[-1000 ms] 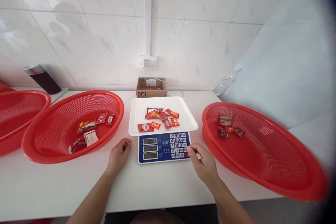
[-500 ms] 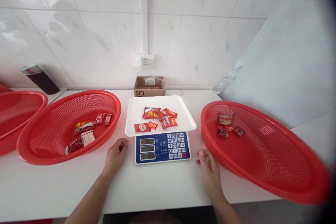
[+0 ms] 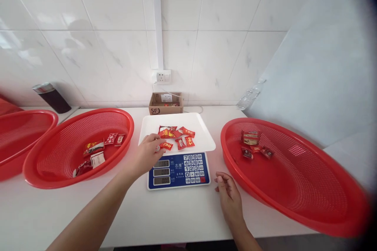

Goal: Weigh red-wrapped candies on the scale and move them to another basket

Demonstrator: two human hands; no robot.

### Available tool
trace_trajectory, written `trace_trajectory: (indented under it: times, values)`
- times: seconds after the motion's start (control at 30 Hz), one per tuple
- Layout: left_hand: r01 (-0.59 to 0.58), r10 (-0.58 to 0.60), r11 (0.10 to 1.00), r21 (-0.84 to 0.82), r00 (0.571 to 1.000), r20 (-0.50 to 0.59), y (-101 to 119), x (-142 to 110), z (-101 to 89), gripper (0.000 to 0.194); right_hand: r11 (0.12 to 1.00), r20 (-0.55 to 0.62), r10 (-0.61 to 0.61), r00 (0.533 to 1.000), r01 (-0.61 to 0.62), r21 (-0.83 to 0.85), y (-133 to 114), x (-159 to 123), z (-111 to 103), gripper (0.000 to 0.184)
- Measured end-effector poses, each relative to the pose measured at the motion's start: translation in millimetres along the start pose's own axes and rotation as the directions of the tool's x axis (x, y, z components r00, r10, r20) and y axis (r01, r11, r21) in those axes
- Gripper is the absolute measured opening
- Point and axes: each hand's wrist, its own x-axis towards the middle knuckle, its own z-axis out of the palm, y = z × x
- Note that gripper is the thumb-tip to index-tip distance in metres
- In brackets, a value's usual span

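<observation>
A digital scale with a blue keypad panel (image 3: 179,171) and a white weighing tray (image 3: 206,137) stands before me. Several red snack packets (image 3: 181,143) lie on the tray. My left hand (image 3: 150,151) reaches over the tray's front left corner, fingers stretched out above a red packet that it partly hides; I cannot tell whether they touch it. Beside the scale's right edge, my right hand (image 3: 229,194) rests near the table top with loosely bent fingers and nothing in it.
Red plastic baskets (image 3: 38,178) (image 3: 297,211) with a few packets flank the scale, and another red basket (image 3: 28,114) is at far left. A small cardboard box (image 3: 165,109) sits behind the tray. A dark flask (image 3: 54,100) and a clear plastic bottle (image 3: 250,96) are near the wall.
My left hand has moved from the table beside the scale, forward and right onto the tray's front left corner. My right hand stays beside the scale. The view has tilted up slightly.
</observation>
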Motion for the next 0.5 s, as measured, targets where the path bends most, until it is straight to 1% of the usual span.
trace_trajectory:
  times: [0.07,0.13,0.2,0.23,0.27,0.3,0.37,0.4,0.43,0.47,0.5]
  values:
    - [-0.041,0.036,0.998,0.045,0.993,0.115,3,15,2.2,0.032,1.000,0.002,0.020,1.000,-0.020,0.015,-1,0,-1,0.040]
    - [-0.083,0.065,0.993,0.082,0.977,0.203,5,26,4.4,0.031,0.999,0.007,0.028,1.000,-0.029,0.031,-2,-1,-3,0.039]
    - [-0.110,0.081,0.988,0.104,0.966,0.244,5,32,6.2,0.029,0.999,0.013,0.024,1.000,-0.024,0.044,-4,0,-4,0.037]
    - [-0.120,0.090,0.986,0.112,0.966,0.243,5,34,6.7,0.029,0.999,0.016,0.019,1.000,-0.019,0.047,-4,0,-4,0.036]
    - [-0.126,0.097,0.985,0.120,0.971,0.220,5,34,6.7,0.028,0.999,0.020,0.013,1.000,-0.014,0.048,-5,0,-5,0.036]
    - [-0.130,0.106,0.983,0.133,0.979,0.175,6,33,6.3,0.028,0.999,0.022,0.007,1.000,-0.008,0.049,-5,0,-5,0.035]
    - [-0.142,0.140,0.976,0.164,0.990,0.027,10,23,4.6,0.028,0.999,0.020,-0.017,1.000,0.016,0.050,-3,-1,-6,0.033]
    - [-0.152,0.165,0.973,0.174,0.984,-0.062,14,14,3.9,0.028,0.998,0.023,-0.038,0.999,0.037,0.053,-2,-3,-6,0.032]
    - [-0.170,0.196,0.970,0.174,0.970,-0.145,20,3,4.2,0.028,0.996,0.037,-0.067,0.997,0.065,0.060,0,-6,-6,0.029]
    - [-0.203,0.233,0.966,0.159,0.950,-0.208,26,-11,5.8,0.027,0.992,0.069,-0.106,0.992,0.100,0.076,1,-9,-5,0.027]
    - [-0.244,0.270,0.961,0.134,0.934,-0.236,33,-25,9.3,0.026,0.985,0.127,-0.147,0.981,0.134,0.105,2,-14,-5,0.024]
